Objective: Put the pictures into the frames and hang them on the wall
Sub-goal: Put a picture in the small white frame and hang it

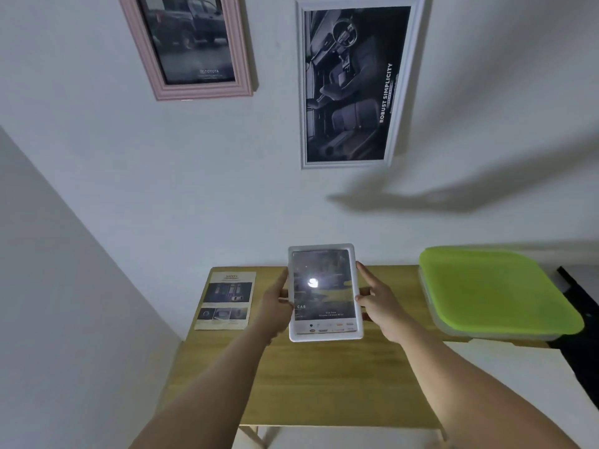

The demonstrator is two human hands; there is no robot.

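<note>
Currently I am holding the small white frame (325, 293), with a picture inside, upright at lower centre of the view, over the bench (324, 384). The left grip (275, 299) is clasping its left edge. The right grip (379, 306) is pinching its right edge, index finger extended upward. A loose picture (224, 301) is lying on the bench at left. A pink-framed picture (188, 43) and a white-framed picture (353, 82) are hanging on the wall above. A green-lidded container (492, 290) is sitting at right.
</note>
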